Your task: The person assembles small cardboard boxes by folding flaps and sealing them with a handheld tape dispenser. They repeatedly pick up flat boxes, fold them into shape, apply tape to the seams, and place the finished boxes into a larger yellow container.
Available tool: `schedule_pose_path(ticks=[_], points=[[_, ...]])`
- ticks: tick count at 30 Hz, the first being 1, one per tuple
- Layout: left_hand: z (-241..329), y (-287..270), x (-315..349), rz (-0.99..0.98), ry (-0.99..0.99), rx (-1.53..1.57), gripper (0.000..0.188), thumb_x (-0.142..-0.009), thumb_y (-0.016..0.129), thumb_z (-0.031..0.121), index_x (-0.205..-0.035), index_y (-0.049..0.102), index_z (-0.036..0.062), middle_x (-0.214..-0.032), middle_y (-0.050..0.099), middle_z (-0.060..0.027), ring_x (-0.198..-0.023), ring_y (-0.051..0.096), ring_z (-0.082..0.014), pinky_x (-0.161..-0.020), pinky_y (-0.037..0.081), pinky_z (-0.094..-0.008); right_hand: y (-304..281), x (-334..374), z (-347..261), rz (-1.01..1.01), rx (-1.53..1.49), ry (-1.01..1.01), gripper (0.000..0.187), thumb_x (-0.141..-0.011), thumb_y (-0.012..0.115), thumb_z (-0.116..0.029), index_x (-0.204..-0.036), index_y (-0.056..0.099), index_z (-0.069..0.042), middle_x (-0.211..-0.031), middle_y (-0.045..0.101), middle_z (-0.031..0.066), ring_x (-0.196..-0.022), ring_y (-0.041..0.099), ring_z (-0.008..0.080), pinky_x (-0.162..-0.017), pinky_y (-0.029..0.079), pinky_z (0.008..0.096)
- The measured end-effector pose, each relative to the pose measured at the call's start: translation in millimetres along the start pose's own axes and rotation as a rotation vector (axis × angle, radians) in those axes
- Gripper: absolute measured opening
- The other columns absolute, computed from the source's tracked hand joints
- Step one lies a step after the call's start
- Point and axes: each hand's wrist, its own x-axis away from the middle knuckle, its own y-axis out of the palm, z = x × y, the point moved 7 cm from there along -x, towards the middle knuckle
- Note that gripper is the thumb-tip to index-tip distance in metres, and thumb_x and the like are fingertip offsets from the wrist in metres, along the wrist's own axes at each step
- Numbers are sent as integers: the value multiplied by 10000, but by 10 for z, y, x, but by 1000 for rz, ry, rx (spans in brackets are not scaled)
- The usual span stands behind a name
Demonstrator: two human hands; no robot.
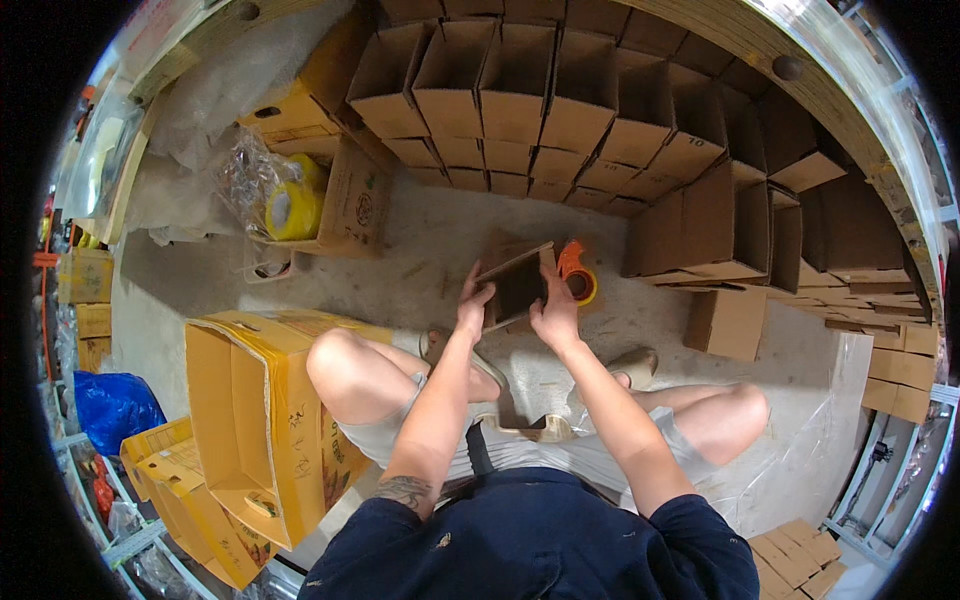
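Between my two hands is a small brown cardboard box (516, 287), tilted, its dark inside facing up. My left hand (472, 306) grips its left side with the thumb along the edge. On the opposite side, my right hand (555, 318) holds the right wall, fingers partly hidden behind the cardboard. Just beyond the right hand, an orange tape dispenser (571, 262) with a roll of tape rests on the floor. Whether its tape touches the box cannot be made out.
Stacked rows of uncovered brown boxes (512, 85) line the far side and curve round to the right. One brown box (727, 322) sits apart at right. A carton holds yellow tape rolls (297, 205) at far left. A large yellow carton (290, 440) stands beside my left knee.
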Motion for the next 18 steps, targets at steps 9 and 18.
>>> schedule_pose_path(ticks=[9, 18], points=[[-27, -235, -387, 10, -284, -762, 842, -847, 770, 276, -1534, 328, 76, -1464, 485, -157, -1299, 500, -307, -1059, 422, -391, 186, -21, 31, -512, 323, -88, 430, -951, 608, -382, -1308, 582, -143, -1065, 707, 180, -996, 665, 373, -894, 502, 473], [248, -22, -66, -4, 17, -583, 908, -809, 826, 238, -1540, 314, 70, -1426, 527, -122, -1271, 523, -224, -1046, 445, -344, 369, -288, -108, -230, 506, -213, 474, -884, 695, -311, -1313, 589, -140, -1303, 608, 130, -1238, 545, 354, -1018, 432, 490]])
